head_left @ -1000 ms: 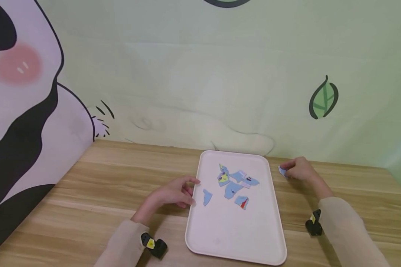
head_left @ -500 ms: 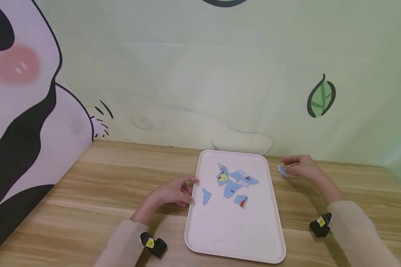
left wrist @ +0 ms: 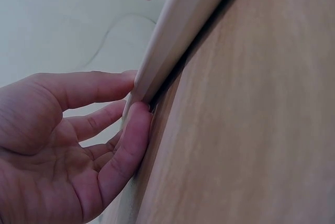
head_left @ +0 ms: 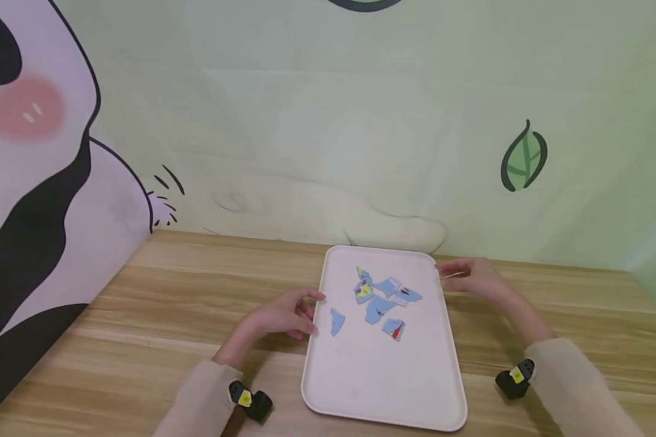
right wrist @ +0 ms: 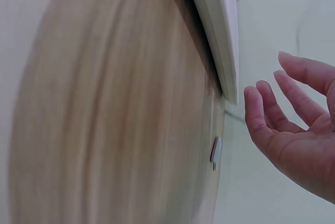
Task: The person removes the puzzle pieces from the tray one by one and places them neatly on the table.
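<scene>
On the white tray (head_left: 385, 394) lie several puzzle pieces, mostly blue, some with yellow or red print; one blue piece (head_left: 337, 321) is apart near the left rim. My left hand (head_left: 284, 312) touches that rim with its fingertips, which rest against the outer edge in the left wrist view. My right hand (head_left: 472, 279) is at the tray's far right corner, its fingers loosely bent. In the right wrist view nothing lies between its fingertips, and a small flat piece (right wrist: 215, 150) shows at the table beyond the tray's end. The head view shows just a thin pale edge between the fingers.
The tray stands on a wood-grain table (head_left: 224, 267) with its far end close to the wall (head_left: 306, 152). A panda and leaves are printed on the wall. Black wrist cameras (head_left: 251, 400) are strapped at both sleeves.
My right hand moves left, from the table right of the tray to the tray's far right corner. The blue piece under its fingers shows now only as a thin edge. The left hand stays put.
</scene>
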`<state>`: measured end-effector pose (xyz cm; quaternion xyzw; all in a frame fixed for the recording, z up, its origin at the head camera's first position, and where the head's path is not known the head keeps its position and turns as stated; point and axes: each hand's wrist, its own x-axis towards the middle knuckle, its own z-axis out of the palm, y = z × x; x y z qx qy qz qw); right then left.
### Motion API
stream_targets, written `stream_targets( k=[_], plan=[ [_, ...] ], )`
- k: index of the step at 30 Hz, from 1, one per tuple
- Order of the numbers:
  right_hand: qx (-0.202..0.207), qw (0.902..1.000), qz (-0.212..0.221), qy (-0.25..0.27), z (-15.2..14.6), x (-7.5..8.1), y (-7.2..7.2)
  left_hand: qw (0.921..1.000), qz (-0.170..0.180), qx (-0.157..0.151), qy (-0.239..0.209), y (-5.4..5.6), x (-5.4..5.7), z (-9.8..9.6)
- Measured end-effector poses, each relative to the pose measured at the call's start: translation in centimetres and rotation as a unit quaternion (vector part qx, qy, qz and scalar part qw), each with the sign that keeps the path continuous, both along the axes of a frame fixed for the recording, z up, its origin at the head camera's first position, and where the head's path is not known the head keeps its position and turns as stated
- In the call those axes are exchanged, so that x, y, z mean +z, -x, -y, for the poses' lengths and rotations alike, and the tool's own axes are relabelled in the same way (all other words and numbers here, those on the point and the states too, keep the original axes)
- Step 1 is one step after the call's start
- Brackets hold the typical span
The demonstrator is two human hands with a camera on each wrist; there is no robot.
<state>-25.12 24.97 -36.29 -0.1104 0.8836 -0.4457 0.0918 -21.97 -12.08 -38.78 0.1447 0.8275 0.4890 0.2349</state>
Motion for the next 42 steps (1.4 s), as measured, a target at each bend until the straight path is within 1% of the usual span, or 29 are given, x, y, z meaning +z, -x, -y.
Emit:
stream_targets(
  k=[2,6,9,14,18,22,29,36,42],
  plan=[
    [0.0,1.0,0.002,0.0,0.4,-0.1,0.0,1.0,-0.001,0.003,0.003,0.0,0.0,0.0],
    [0.014,0.9999,-0.003,0.006,1.3,-0.2,0.0,1.0,0.0,0.008,0.005,0.0,-0.2,-0.1],
    [0.024,0.9996,-0.012,-0.001,2.0,-0.2,0.1,1.0,0.001,0.008,0.003,0.0,-0.3,-0.1],
    [0.034,0.9993,-0.012,-0.011,3.1,-0.5,0.2,0.9999,0.001,0.009,0.005,0.0,-0.2,-0.1],
    [0.054,0.9984,-0.017,-0.009,3.6,-0.9,0.5,0.9999,-0.001,0.009,0.007,0.0,-0.2,-0.1],
    [0.069,0.997,-0.029,-0.022,4.1,-1.0,0.6,1.0,-0.002,0.008,0.005,0.0,-0.2,0.0],
    [0.064,0.9961,-0.031,-0.052,5.1,-1.2,0.6,1.0,-0.003,0.004,0.002,-0.1,0.0,0.0],
    [0.041,0.9954,-0.021,-0.084,5.7,-1.6,0.8,1.0,-0.003,0.005,0.005,-0.1,0.0,-0.1],
    [0.038,0.9924,-0.035,-0.112,6.1,-1.4,0.8,1.0,-0.006,-0.002,-0.001,-0.1,0.0,0.0]
  ],
)
